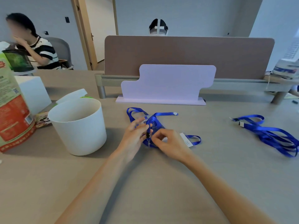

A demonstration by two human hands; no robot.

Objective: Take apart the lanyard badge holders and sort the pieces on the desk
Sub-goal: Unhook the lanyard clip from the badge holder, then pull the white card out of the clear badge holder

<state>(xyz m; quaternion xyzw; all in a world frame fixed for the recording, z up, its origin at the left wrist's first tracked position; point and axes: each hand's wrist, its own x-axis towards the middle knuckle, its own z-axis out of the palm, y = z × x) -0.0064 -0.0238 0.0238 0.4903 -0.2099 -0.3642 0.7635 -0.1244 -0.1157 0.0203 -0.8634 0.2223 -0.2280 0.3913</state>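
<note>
A tangle of blue lanyards with clear badge holders lies at the middle of the grey desk. My left hand holds the strap at a small black clip, thumb and fingers around it. My right hand pinches the strap just right of that clip. A white card in a badge holder sticks out past my right hand. A second pile of blue lanyards lies apart at the right of the desk.
A white bucket stands left of my hands, with a printed carton and a white box beyond it. A lilac stand and a brown partition close the far side. Two people sit behind.
</note>
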